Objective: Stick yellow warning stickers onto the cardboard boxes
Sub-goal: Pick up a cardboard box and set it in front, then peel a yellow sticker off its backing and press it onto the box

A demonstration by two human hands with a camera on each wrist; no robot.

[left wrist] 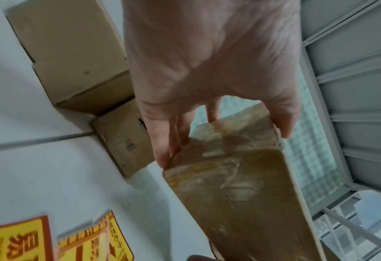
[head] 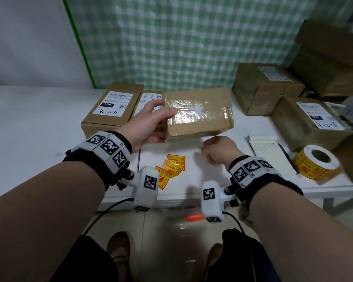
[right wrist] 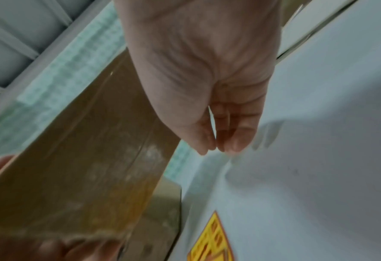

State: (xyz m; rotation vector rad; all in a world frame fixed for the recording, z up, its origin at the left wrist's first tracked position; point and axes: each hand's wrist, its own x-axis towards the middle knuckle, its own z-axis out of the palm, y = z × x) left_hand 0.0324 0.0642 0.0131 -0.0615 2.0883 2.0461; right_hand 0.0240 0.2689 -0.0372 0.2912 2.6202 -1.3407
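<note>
Left hand (head: pixel 151 121) grips taped box (head: pixel 198 112) off table; right hand (head: pixel 217 151) loosely curled, empty — box-fetching step. Next — set box down, pick 1 of loose stickers (head: pixel 172 165).

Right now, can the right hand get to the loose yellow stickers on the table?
Probably yes. The right hand holds nothing and hovers over bare table, beside the loose yellow stickers. The taped box, gripped by the left hand, sits farther back, not between them.

head: down over table (head: pixel 39 119) | wrists: close, along hands
</note>
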